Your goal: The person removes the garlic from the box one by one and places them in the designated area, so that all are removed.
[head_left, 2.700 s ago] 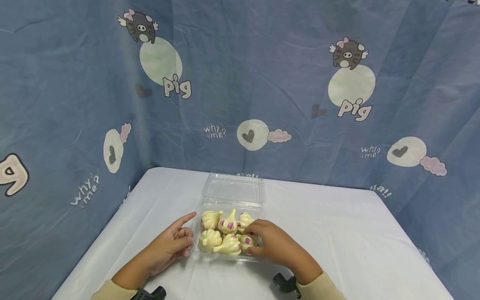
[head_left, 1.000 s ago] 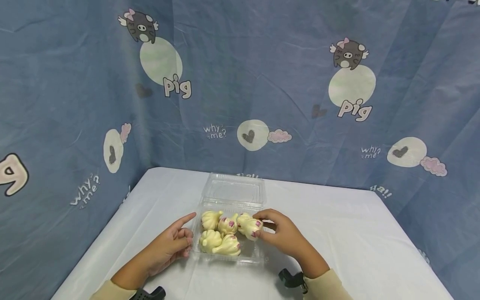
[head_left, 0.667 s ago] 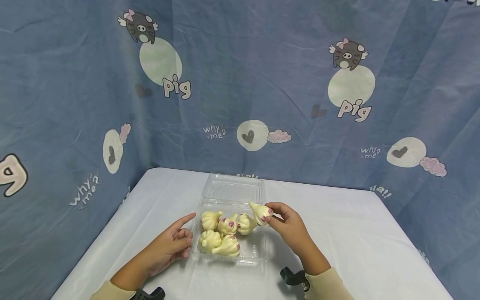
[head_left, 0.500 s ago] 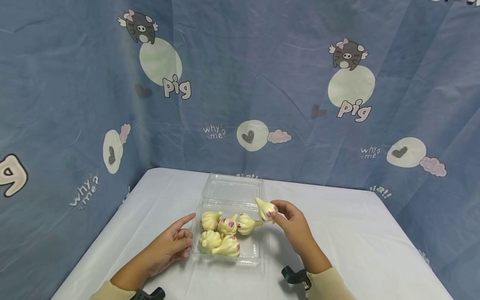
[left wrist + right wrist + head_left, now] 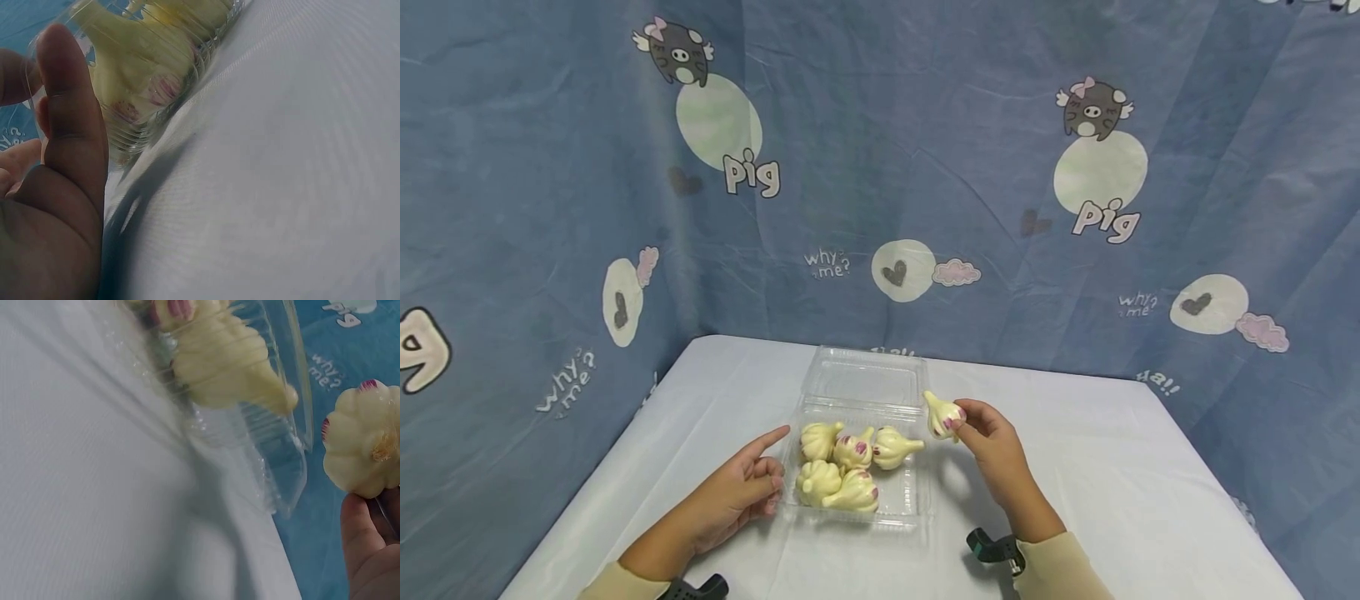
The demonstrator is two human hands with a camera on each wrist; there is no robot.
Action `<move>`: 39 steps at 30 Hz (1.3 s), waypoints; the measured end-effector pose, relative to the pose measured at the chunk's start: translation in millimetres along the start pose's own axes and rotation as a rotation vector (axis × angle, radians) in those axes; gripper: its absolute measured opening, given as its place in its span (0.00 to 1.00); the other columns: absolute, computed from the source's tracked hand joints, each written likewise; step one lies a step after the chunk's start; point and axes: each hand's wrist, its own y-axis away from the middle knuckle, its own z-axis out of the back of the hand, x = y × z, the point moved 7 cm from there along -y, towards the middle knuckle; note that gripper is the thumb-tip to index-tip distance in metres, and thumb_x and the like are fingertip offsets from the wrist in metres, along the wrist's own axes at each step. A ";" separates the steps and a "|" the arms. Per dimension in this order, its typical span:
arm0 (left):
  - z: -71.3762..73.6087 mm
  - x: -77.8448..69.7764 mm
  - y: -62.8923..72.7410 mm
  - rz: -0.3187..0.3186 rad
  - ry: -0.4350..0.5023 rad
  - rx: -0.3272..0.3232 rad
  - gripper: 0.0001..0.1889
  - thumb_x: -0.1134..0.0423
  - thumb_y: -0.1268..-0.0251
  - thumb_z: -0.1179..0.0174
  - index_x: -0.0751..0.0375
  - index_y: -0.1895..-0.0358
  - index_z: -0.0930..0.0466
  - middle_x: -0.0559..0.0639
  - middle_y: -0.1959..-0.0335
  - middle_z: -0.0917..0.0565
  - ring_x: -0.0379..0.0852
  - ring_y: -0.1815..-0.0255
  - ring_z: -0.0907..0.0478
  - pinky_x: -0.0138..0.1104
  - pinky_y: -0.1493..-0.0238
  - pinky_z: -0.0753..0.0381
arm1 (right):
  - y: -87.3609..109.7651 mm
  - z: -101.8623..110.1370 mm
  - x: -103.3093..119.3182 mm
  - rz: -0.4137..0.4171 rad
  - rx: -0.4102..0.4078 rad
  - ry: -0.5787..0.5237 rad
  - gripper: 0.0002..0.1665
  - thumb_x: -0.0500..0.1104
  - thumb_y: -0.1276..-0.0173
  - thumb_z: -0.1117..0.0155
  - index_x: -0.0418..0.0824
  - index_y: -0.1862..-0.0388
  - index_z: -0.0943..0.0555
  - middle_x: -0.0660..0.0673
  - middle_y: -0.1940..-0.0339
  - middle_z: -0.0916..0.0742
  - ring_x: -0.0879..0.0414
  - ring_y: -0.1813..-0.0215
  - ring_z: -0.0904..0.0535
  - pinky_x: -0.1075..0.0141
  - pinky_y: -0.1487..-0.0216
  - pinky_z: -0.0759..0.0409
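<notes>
My right hand (image 5: 996,442) pinches a cream garlic bulb (image 5: 943,416) with purple patches, its stalk pointing up and left. It is raised just beyond the right side of a clear plastic clamshell box (image 5: 898,500). In the right wrist view the root end of this garlic bulb (image 5: 362,440) faces the camera, above the fingertips. Five-odd others, several garlic bulbs (image 5: 853,492), lie inside the box, with its front right corner bare. My left hand (image 5: 741,492) grips the box's left rim between thumb (image 5: 69,94) and fingers, index finger stretched out along the side.
The box's clear lid (image 5: 868,377) is folded back flat behind it. A white cloth (image 5: 1097,483) covers the table. Blue printed curtains (image 5: 850,167) rise at the back and sides. A dark wrist device (image 5: 992,547) sits below the right hand.
My right hand has taken a garlic bulb from the box's front right corner, lifted it and carried it back and right, past the box's side. The left hand has stayed in place.
</notes>
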 end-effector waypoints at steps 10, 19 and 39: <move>-3.0 -2.3 -2.0 -0.004 0.001 0.009 0.44 0.73 0.23 0.45 0.50 0.13 0.60 0.46 0.61 0.26 0.39 0.66 0.25 0.30 0.65 0.17 | -3.5 11.8 -9.4 -0.029 -0.071 0.022 0.21 0.39 0.29 0.28 0.35 0.39 0.18 0.39 0.42 0.14 0.57 0.45 0.18 0.73 0.48 0.18; -5.3 -1.7 -1.9 0.012 0.001 0.016 0.45 0.72 0.23 0.44 0.48 0.13 0.60 0.46 0.61 0.26 0.39 0.66 0.25 0.30 0.65 0.17 | -2.1 22.8 -17.7 -0.061 -0.100 0.047 0.25 0.42 0.26 0.30 0.35 0.34 0.21 0.39 0.38 0.15 0.59 0.45 0.20 0.74 0.48 0.20; -2.1 -2.5 2.0 -0.027 0.010 0.037 0.45 0.71 0.22 0.44 0.50 0.13 0.62 0.44 0.61 0.26 0.37 0.65 0.24 0.28 0.64 0.16 | -4.0 44.0 -25.3 -0.096 -0.125 0.080 0.25 0.43 0.25 0.32 0.35 0.34 0.22 0.37 0.36 0.17 0.52 0.37 0.22 0.77 0.46 0.21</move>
